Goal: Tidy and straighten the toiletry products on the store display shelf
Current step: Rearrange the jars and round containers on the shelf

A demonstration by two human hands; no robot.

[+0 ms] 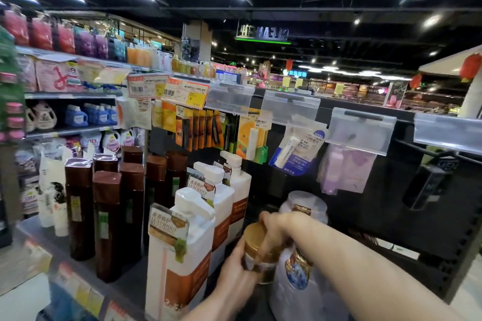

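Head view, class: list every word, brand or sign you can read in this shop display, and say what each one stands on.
"NIVEA": blue-and-white hanging pack.
"LUXURIOUS": neck tag of the front white pump bottle.
"CLEAN", mirrored, rest unclear: ceiling sign.
"MEN": black hanging pack.
Too blurred to read: price tags, gold-lidded jar label.

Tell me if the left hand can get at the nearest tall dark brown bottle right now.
Probably not directly: the left hand grips the round gold-lidded jar, and the big white pump bottle stands between it and that tall dark brown bottle.
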